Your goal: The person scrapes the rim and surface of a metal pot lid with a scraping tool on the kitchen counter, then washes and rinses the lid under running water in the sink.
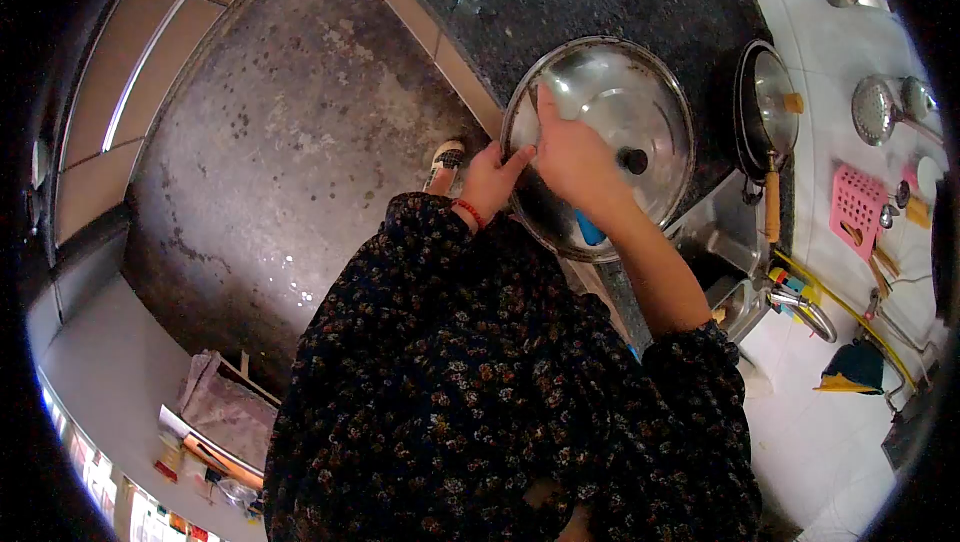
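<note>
A large, round metal pot lid (625, 107) with a black knob (631, 160) sits knob up at the counter's near edge. My left hand (491, 182), with a red bead bracelet at the wrist, grips the lid's left rim, its thumb reaching over the edge. Across the lid's left half lies my right hand (573, 157), index finger stretched towards the far rim and the other fingers curled under. A blue handle end (590, 229) sticks out below that palm. The rest of this tool is mostly hidden by the hand, so its kind cannot be made out.
Right of the lid, a black pan (748, 107) with a glass cover and wooden handle stands by the wall. A metal sink (722, 232) is nearer me. Ladles, a skimmer (873, 112) and a pink rack (857, 210) hang on the tiles. Bare floor (290, 132) stretches left.
</note>
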A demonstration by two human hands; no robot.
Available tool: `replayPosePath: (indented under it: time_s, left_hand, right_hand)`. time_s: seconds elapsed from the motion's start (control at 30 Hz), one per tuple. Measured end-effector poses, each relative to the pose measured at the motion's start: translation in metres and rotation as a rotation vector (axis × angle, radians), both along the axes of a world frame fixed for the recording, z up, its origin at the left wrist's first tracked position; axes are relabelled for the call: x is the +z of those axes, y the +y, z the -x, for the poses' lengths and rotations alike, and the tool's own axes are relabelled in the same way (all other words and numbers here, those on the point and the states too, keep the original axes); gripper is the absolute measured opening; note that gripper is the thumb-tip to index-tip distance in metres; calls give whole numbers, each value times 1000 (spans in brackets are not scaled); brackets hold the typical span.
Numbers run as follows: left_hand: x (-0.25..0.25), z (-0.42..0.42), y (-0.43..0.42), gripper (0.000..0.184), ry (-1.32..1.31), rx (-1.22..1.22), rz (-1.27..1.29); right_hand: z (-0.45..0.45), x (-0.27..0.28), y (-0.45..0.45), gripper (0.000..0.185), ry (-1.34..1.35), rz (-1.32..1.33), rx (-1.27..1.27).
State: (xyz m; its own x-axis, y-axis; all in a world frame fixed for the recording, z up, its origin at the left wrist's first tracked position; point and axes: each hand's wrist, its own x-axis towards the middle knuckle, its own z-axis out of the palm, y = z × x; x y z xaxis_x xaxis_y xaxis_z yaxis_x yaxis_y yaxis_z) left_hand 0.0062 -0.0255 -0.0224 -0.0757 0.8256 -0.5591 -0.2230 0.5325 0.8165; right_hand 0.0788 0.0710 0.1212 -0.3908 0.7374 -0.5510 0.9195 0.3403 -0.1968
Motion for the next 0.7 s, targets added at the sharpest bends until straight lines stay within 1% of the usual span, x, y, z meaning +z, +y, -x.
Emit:
replayPosePath:
  time_s: [0.07,0.17,0.23,0.27,0.33,0.37,0.43,0.53,0.57,0.63,0.67,0.7]
  left_hand:
    - [-1,-1,-1,25,-42,32,-18]
    - [35,10,7,28,73,-110,146]
    - [29,7,5,30,43,-64,77]
    - [26,5,5,31,27,-40,41]
    - [30,6,6,32,18,-48,52]
    - [32,6,6,33,11,-54,59]
    - [22,3,4,33,-2,5,-26]
    - [19,2,2,32,34,32,-84]
    - [20,3,3,31,56,31,-93]
    - [23,4,5,36,49,10,19]
    - [25,5,5,38,49,-1,75]
    - [30,5,6,35,16,20,52]
  right_hand:
    - [2,4,0,62,-40,30,14]
    - [3,5,3,61,-34,0,18]
    - [0,0,11,59,-5,-70,10]
    - [-3,-5,20,59,31,-86,-43]
    - [-5,-11,36,58,109,-116,-147]
    - [-5,-13,34,57,76,-108,-136]
    - [5,-2,27,57,5,-102,-112]
    - [2,-10,8,55,123,-46,-73]
    - [1,-10,4,55,98,3,-51]
    - [2,1,2,54,43,96,-8]
    - [-1,2,9,54,73,137,-57]
    - [-9,-1,24,54,106,179,-105]
